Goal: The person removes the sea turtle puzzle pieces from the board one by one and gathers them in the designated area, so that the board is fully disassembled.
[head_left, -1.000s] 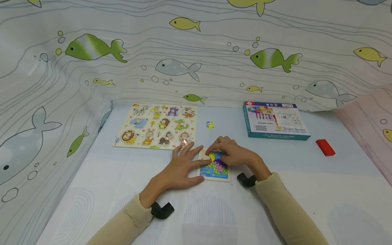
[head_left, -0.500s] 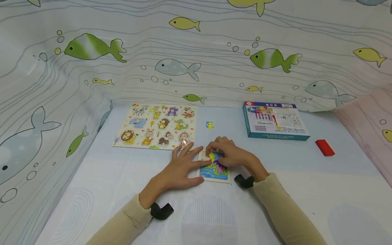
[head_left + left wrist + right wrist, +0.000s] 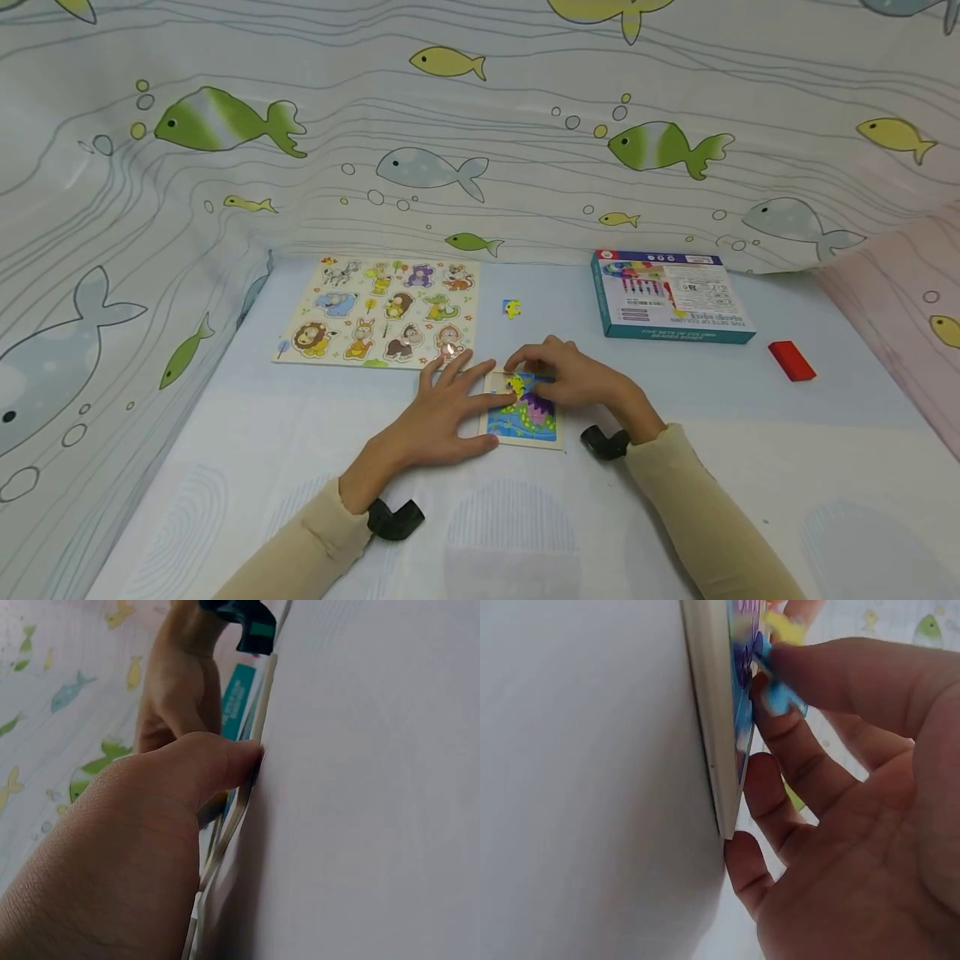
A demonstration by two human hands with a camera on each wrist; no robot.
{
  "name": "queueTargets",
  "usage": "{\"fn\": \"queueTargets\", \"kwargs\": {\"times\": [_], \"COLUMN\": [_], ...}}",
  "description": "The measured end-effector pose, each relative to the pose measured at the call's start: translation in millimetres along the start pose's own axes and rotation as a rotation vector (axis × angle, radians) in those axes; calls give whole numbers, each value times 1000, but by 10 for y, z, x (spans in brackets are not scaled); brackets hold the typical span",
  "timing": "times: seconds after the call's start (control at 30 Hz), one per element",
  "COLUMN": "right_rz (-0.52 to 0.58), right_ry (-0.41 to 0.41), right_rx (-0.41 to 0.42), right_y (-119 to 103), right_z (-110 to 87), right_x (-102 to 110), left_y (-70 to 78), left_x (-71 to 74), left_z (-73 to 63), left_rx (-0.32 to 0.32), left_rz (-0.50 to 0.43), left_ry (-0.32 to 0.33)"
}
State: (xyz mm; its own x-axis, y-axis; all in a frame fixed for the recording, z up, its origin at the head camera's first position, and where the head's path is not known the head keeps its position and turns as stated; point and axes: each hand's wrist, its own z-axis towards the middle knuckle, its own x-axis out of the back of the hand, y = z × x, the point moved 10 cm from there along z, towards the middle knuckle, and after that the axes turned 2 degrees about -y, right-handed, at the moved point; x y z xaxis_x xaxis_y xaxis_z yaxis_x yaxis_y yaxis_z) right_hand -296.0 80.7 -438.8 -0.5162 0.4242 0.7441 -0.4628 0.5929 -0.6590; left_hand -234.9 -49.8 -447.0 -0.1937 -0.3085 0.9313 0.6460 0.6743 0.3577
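Note:
A small jigsaw puzzle in a pale wooden tray (image 3: 525,444) lies on the table, its picture blue, purple and yellow-green. My left hand (image 3: 442,421) rests with fingers spread over the tray's left side. In the left wrist view its thumb (image 3: 236,761) touches the tray's edge. Over the tray's upper right is my right hand (image 3: 581,382), fingers bent. Its thumb and a finger pinch a blue and yellow puzzle piece (image 3: 782,697) just off the picture surface, as the right wrist view shows. Another puzzle piece (image 3: 512,309), also blue and yellow, lies beyond the tray.
Behind my left hand lies a large animal puzzle board (image 3: 351,327). A flat teal-edged box (image 3: 675,317) sits at the back right, with a red block (image 3: 792,361) nearer on its right. Fish-printed cloth (image 3: 525,108) hangs behind. Black curved mounts (image 3: 396,520) are on both wrists.
My right hand makes small shifts over the upper part of the tray, first slightly left, then back right. The left hand stays on the tray; the camera view tilts slightly.

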Motion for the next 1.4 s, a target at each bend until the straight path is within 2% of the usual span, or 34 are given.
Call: {"fn": "queueTargets", "kwargs": {"times": [0.1,0.2,0.33,0.57,0.73,0.93,1.17,1.4], "right_rz": [38,124,211,192,172,148,89,80], "right_ry": [24,59,138,300,379,374,356,366], "right_rx": [-7,-5,-38,-107,-160,-207,-267,-305], "right_y": [33,78,161,288,425,547,678,757], "right_z": [-2,7,11,-35,-36,117,330,422], "right_x": [34,74,165,384,514,608,689,757], "left_y": [-5,-5,-2,-31,-46,-37,-32,-9], "left_x": [9,15,19,-11,-14,26,-14,-28], "left_z": [0,1,7,7,-5,-9,-5,-1], "left_rx": [3,2,2,20,24,14,21,12], "left_rz": [2,6,-4,6,15,12,-11,-19], "left_ry": [2,5,4,-6,0,23,-6,-3]}}
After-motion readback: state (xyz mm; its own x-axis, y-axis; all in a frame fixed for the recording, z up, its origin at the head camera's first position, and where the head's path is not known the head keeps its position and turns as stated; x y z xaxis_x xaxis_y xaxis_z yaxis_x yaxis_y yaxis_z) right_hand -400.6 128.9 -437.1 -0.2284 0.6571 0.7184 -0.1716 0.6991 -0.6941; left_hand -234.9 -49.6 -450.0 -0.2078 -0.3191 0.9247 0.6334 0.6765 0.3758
